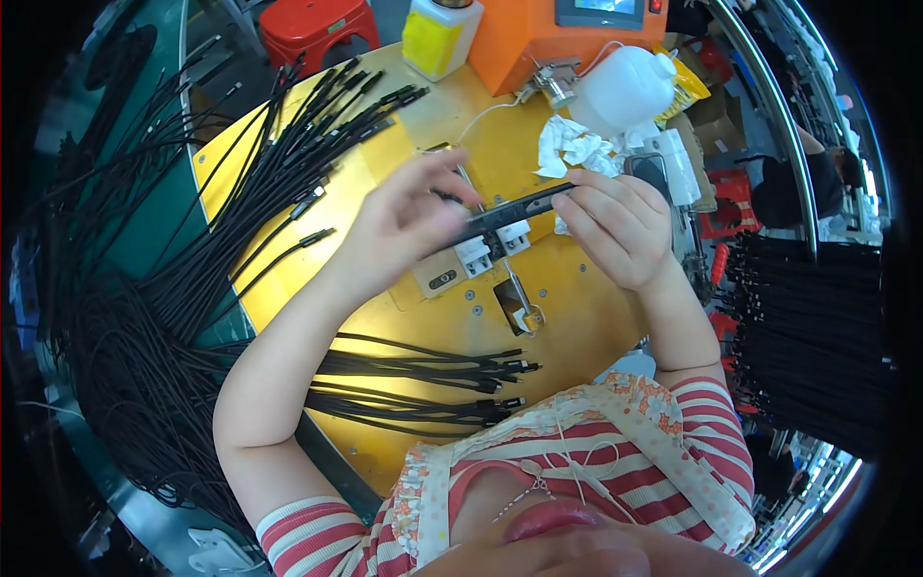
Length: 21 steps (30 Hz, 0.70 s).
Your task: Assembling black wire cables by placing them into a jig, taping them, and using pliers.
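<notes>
Apron (436,500) nearest; right hand (620,226) pinches bar (524,207) over blocks (473,257); left hand (409,216) blurred, can't tell grip; looks partway, cables (240,216) loose left of blocks.

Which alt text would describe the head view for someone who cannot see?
A person's right hand grips one end of a black bar over a yellow worktop, the blurred left hand near its other end. Black cables lie at left; an orange machine and white bottle are beyond.
</notes>
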### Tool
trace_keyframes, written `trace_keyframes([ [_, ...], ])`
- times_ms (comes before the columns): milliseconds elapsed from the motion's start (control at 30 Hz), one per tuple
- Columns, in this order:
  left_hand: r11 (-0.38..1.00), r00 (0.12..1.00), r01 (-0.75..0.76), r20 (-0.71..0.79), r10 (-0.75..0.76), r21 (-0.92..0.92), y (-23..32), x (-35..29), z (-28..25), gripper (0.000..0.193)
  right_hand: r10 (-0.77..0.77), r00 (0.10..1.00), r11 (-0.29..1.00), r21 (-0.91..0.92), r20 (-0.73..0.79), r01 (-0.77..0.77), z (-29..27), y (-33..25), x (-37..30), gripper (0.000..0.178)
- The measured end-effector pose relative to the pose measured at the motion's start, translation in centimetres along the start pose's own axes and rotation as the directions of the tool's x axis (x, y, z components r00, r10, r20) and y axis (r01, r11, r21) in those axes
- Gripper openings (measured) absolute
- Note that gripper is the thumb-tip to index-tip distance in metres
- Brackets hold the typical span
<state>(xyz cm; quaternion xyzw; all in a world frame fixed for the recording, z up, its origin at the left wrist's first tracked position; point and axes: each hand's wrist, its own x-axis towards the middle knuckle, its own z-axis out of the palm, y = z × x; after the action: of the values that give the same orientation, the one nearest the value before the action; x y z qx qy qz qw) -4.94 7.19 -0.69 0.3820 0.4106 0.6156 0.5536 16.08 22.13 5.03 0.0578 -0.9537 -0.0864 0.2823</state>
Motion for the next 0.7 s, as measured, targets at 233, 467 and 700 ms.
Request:
trace_keyframes([
  [233, 0.978, 0.994, 0.103, -0.009, -0.107, -0.180, 0.7, -0.9, 0.5, 0.023, 0.420, 0.840, 0.885, 0.360, -0.343, -0.296, 0.3, -0.3, 1.8, 0.023],
  [467, 0.993, 0.998, -0.047, -0.055, 0.041, -0.108, -0.7, -1.2, 1.6, 0.022, 0.516, 0.591, -0.272, 0.773, 0.620, -0.573, 2.5, -4.3, 5.0, 0.031],
  [700, 0.652, 0.780, -0.351, -0.175, 0.601, 0.672, -0.7, 0.0, -0.2, 0.007, 0.707, 0.533, -0.381, 0.885, 0.464, -0.266, 2.6, -3.3, 5.3, 0.023],
])
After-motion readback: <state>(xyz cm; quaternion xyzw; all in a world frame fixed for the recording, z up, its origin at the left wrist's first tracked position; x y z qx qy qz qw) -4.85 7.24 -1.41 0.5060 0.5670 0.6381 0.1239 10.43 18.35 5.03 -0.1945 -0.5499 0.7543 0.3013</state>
